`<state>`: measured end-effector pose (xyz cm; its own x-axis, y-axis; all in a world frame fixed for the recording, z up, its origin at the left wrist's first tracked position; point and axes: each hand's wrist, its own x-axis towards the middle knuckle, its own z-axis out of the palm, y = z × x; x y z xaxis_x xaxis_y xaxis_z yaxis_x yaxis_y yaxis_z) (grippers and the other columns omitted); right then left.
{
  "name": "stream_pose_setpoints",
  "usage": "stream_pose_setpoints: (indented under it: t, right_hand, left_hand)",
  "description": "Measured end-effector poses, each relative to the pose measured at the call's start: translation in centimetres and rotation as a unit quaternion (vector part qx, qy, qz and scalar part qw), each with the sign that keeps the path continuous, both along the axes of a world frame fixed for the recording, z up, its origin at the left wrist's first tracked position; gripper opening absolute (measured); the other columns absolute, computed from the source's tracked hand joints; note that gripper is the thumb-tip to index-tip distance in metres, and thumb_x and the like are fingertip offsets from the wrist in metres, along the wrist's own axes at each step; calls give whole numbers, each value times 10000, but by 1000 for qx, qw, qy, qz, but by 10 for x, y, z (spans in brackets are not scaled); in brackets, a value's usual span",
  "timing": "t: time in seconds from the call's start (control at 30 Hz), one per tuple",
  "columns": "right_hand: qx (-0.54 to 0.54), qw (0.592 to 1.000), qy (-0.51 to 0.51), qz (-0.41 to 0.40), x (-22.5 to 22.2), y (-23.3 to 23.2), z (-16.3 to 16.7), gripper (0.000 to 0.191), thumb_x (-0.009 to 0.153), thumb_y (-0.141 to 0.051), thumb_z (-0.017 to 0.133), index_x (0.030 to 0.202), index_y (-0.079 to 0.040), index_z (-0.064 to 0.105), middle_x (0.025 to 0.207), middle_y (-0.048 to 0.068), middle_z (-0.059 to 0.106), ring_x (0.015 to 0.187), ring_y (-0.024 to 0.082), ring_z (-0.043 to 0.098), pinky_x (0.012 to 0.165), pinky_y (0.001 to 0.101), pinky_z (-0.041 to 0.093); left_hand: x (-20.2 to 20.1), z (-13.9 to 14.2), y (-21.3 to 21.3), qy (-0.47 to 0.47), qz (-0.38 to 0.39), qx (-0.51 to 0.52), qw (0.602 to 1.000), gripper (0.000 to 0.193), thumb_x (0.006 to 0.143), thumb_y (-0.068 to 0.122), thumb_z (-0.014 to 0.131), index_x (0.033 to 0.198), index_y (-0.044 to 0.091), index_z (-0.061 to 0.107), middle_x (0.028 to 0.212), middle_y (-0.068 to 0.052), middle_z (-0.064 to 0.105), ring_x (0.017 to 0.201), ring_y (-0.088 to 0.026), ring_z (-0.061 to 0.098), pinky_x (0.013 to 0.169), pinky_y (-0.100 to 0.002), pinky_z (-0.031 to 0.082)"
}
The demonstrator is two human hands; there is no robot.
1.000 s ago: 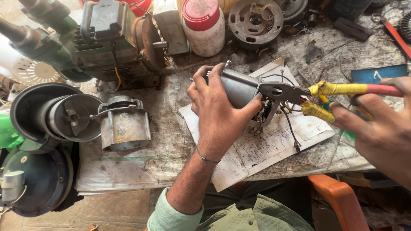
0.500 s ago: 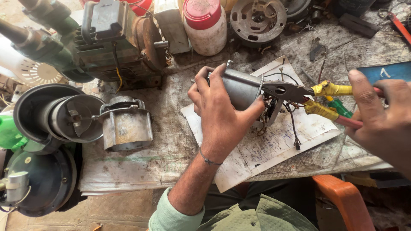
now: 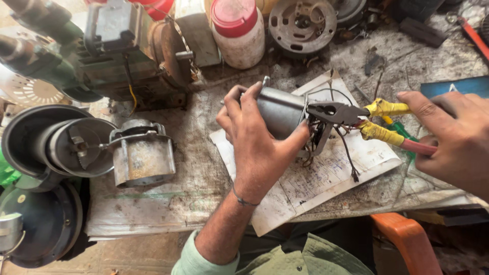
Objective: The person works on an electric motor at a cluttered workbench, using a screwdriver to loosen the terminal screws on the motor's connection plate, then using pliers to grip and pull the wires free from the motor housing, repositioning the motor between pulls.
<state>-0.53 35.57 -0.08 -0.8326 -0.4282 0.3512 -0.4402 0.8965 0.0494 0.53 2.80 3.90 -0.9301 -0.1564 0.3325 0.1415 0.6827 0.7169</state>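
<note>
Pliers (image 3: 338,113) in the closed right hand (image 3: 451,140) point leftward, nose at the wired end of a grey motor housing (image 3: 277,109) that the left hand (image 3: 254,145) clasps above the papers (image 3: 326,178) on the tabletop (image 3: 198,168).

This is a repair workshop: a dirty workbench (image 3: 204,168) holds old motor parts (image 3: 142,158), metal covers (image 3: 303,23) and pliers (image 3: 338,113).

motor (image 3: 277,109) above the paper sheet (image 3: 326,175); pliers (image 3: 346,116) right of it, jar (image 3: 238,33) behind.
</note>
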Motion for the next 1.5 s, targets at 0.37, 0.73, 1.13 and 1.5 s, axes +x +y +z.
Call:
stream_pose_setpoints:
  t: [0.37, 0.73, 1.13, 1.5]
  right_hand:
    - [81, 987, 131, 36, 1, 6, -6, 796, 751, -203, 898, 1479, -37, 625, 1039, 222, 585, 769, 279, 578, 623, 370, 467]
    - [76, 995, 63, 0, -4, -10, 3, 641, 741, -120, 763, 1372, -156, 660, 824, 66, 526, 677, 215, 539, 620, 352, 451]
    - [-83, 993, -20, 75, -4, -54, 32, 603, 671, -92, 767, 1263, -69, 655, 837, 94, 657, 666, 209, 633, 575, 362, 517]
    - [-410, 889, -200, -30, 8, 15, -14, 345, 1016, -35, 684, 1316, -53, 515, 901, 76, 646, 833, 160, 668, 851, 317, 556]
  left_hand:
    - [-5, 1, 4, -17, -5, -12, 1000, 964, 682, 368, 902, 1430, -35, 446, 1431, -259, 347, 1349, -433, 290, 1046, -610, 366]
    - [-5, -3, 3, -21, -12, -12, 1000, 945, 699, 345, 881, 1425, -56, 428, 1428, -280, 330, 1355, -434, 276, 1035, -595, 403]
    - [12, 7, 24, 18, -29, -44, 998, 983, 604, 316, 920, 1410, -9, 461, 1419, -229, 373, 1369, -400, 323, 1134, -567, 360]
    - [8, -2, 13, 14, -31, 13, 999, 993, 672, 381, 935, 1432, -17, 437, 1461, -232, 369, 1388, -420, 343, 1159, -543, 359]
